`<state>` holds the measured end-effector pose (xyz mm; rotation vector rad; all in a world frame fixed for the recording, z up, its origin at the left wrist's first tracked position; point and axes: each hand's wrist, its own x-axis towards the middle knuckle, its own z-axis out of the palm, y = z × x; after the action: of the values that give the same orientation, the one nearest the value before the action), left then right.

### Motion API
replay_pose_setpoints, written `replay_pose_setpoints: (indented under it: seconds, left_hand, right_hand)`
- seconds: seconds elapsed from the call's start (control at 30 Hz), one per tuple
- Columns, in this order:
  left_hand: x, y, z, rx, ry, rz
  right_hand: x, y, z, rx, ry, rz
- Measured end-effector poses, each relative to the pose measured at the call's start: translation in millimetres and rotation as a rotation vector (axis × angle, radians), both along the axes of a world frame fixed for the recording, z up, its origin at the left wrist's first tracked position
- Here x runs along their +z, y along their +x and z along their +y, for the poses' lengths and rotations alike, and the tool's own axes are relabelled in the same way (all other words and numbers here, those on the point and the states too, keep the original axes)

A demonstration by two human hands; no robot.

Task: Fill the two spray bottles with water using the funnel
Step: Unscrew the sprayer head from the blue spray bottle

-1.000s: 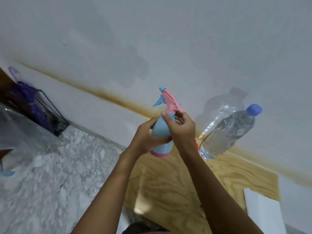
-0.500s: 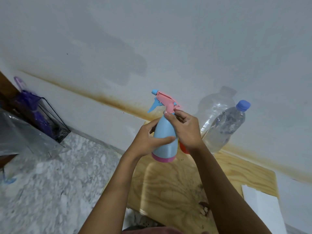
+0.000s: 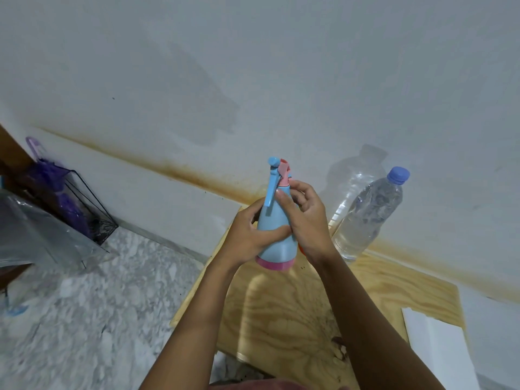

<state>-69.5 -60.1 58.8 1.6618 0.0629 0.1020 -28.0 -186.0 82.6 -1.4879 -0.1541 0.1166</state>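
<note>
Above the plywood board [image 3: 281, 319], the left hand [image 3: 247, 235] grips the upright blue spray bottle [image 3: 277, 249]; the right hand [image 3: 309, 223] seemingly pinches its neck.

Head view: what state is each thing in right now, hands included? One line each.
Spray bottle: held above the board, roughly upright, spray head on.
Left grip: holds the spray bottle's body.
Right grip: fingers curled at the spray bottle's neck.
Water bottle: stands on the board, capped, holds water.
Orange thing: mostly hidden behind the right grip; cannot tell.
</note>
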Motion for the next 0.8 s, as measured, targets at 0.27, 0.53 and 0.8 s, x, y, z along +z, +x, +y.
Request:
replay_pose_setpoints:
  seconds: [0.27,0.53,0.8]
  left_hand:
    - [-2,2,-7,0.042,0.027,-0.038]
    - [-3,2,-16,0.061,0.076,-0.046]
    - [-5,3,-17,0.091,0.140,-0.049]
  right_hand:
    - [-7,0,2,-0.079,0.011,-0.019]
    - [-5,-2,6,-0.162,-0.027,-0.020]
    - [0,-4,2,-0.149,-0.074,-0.049]
